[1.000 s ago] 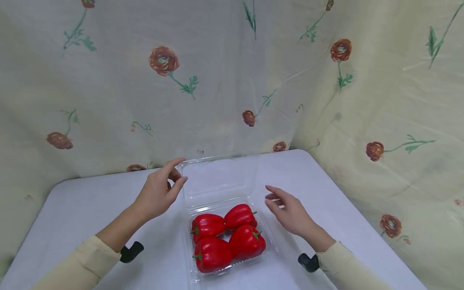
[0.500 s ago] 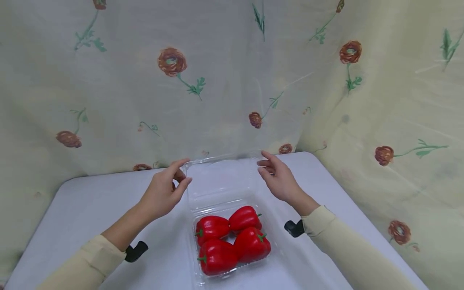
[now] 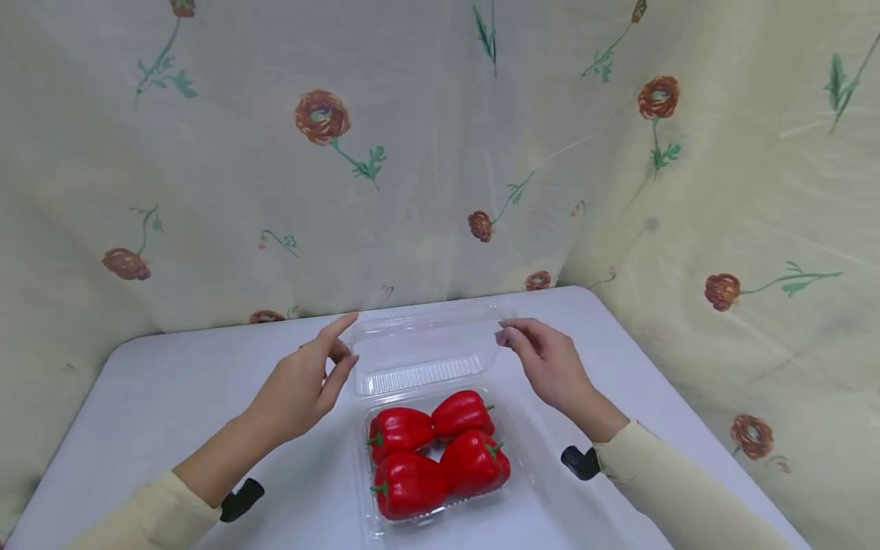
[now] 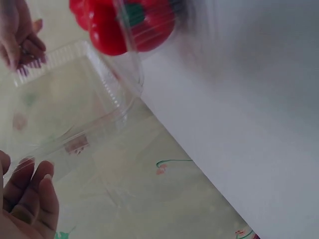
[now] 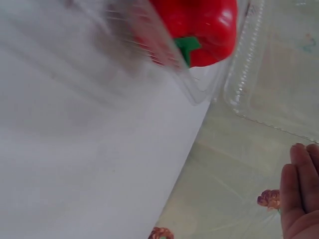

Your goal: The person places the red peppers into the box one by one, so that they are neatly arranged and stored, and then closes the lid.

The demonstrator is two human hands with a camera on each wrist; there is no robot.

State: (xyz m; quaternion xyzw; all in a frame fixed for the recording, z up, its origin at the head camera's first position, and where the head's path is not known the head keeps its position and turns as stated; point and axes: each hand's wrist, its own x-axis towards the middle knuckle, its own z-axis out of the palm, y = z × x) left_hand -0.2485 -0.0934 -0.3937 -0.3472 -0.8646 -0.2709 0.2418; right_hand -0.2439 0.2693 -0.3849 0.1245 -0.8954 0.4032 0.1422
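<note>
A clear plastic clamshell container (image 3: 367, 489) lies on the white table, holding several red bell peppers (image 3: 474, 462) with green stems. Its see-through lid (image 3: 419, 344) is raised at the back, tilted away from the base. At the lid's left edge is my left hand (image 3: 296, 389), its index finger extended at the corner and thumb apart below. My right hand (image 3: 553, 367) pinches the lid's right edge between thumb and index finger. In the left wrist view, left fingertips (image 4: 45, 181) are right at the lid's rim. The right fingers (image 5: 301, 184) look nearly straight in the right wrist view.
The white table (image 3: 172, 405) has its far edge close behind the lid. A cream curtain (image 3: 412, 191) with printed brown flowers hangs behind the table and along the right. Each wrist wears a small black device (image 3: 241, 500).
My right hand has gone from beside the container up to the lid's right edge, then slightly lower. The lid's far edge has dropped and its ridged wall shows more. The peppers stay put.
</note>
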